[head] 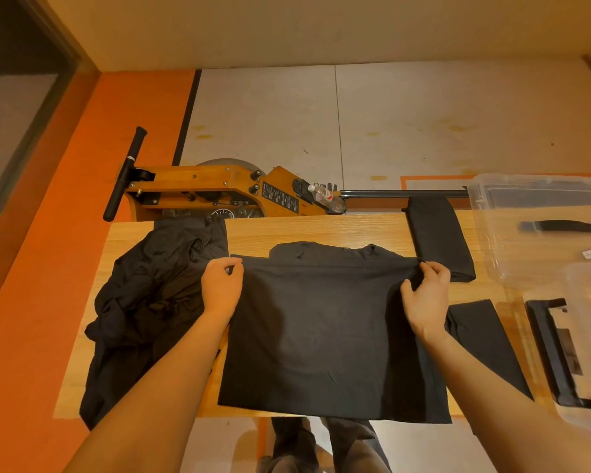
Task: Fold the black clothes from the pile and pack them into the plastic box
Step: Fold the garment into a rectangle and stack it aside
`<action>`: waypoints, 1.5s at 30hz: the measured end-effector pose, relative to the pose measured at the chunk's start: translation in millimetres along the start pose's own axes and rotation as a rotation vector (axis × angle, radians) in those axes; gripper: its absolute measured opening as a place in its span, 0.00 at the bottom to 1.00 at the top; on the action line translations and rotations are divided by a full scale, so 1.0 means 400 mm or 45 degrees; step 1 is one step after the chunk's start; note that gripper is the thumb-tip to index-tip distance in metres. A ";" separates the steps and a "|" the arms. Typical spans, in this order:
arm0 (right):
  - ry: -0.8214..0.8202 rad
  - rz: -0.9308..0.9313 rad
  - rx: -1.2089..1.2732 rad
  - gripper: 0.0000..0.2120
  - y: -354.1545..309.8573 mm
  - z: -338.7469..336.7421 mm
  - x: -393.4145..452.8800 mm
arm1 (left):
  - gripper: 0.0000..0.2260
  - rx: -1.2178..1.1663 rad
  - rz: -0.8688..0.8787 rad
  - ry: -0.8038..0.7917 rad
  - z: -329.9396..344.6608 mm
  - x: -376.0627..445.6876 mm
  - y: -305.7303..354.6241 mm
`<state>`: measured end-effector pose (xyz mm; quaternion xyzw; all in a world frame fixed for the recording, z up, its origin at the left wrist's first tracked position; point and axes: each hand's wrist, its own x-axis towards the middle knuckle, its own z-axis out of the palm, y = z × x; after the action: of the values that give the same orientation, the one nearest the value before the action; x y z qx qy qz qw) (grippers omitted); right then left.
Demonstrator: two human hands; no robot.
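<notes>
A black shirt (325, 336) lies spread on the wooden table (321, 230), its lower half doubled up over the collar end. My left hand (220, 290) pinches the folded edge at its left corner. At the right corner my right hand (427, 297) grips the same edge. One sleeve (485, 343) sticks out to the right. A crumpled pile of black clothes (151, 295) sits on the table's left side and hangs over the near edge. The clear plastic box (512, 247) stands at the far right.
A folded black garment (439, 233) lies at the table's far edge beside the box. The clear lid with black clips (560, 353) rests at the right edge. Behind the table stands a wooden rowing machine (219, 189) holding a water bottle (326, 197).
</notes>
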<state>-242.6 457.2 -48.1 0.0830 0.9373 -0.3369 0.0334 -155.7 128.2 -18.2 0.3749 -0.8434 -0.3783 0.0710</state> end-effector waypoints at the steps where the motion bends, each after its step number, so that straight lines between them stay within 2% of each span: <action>1: 0.014 0.000 -0.001 0.24 0.003 -0.006 0.001 | 0.11 -0.026 -0.005 0.031 0.002 0.004 0.012; 7: 0.158 0.010 0.015 0.25 0.015 -0.047 0.027 | 0.09 -0.165 0.063 0.118 0.026 0.045 0.075; 9: 0.161 0.019 -0.023 0.28 0.021 -0.050 0.040 | 0.11 -0.114 0.058 0.009 0.044 0.069 0.101; 13: 0.010 0.060 -0.226 0.39 0.032 -0.032 0.066 | 0.28 0.187 0.089 -0.390 0.104 0.105 0.118; 16: -0.091 0.089 -0.318 0.44 0.032 -0.020 0.073 | 0.34 0.366 0.059 -0.496 0.137 0.099 0.113; 19: -0.096 0.105 -0.384 0.47 0.033 -0.011 0.067 | 0.39 0.476 0.000 -0.513 0.155 0.093 0.110; 22: -0.030 0.000 -0.449 0.43 0.036 -0.001 0.042 | 0.40 0.661 0.008 -0.427 0.158 0.072 0.104; 25: -0.005 -0.216 -0.441 0.33 0.033 0.018 0.005 | 0.37 0.765 0.251 -0.384 0.160 0.045 0.083; 28: -0.151 -0.365 -0.494 0.28 0.035 0.046 -0.031 | 0.38 0.845 0.386 -0.617 0.166 0.025 0.059; 30: -0.306 -0.421 -0.545 0.32 0.044 0.062 -0.042 | 0.42 0.924 0.369 -0.807 0.163 0.012 0.037; 32: -0.444 -0.481 -0.643 0.39 0.057 0.070 -0.041 | 0.45 0.993 0.311 -0.883 0.153 0.000 0.010; 36: -0.609 -0.624 -0.823 0.47 0.081 0.074 -0.025 | 0.49 1.084 0.221 -0.828 0.131 -0.041 -0.048; 40: -0.694 -0.726 -0.863 0.47 0.061 0.082 -0.018 | 0.50 1.076 0.121 -0.780 0.115 -0.070 -0.070; 42: -0.638 -0.746 -0.835 0.45 0.051 0.084 -0.033 | 0.49 1.067 0.112 -0.677 0.109 -0.085 -0.071; 45: -0.469 -0.719 -0.694 0.37 0.050 0.086 -0.087 | 0.42 1.014 0.330 -0.429 0.112 -0.134 -0.081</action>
<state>-204.4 445.7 -83.0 -0.2502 0.9562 -0.0824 0.1273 -117.1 177.2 -63.2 0.1975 -0.9630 -0.0681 -0.1702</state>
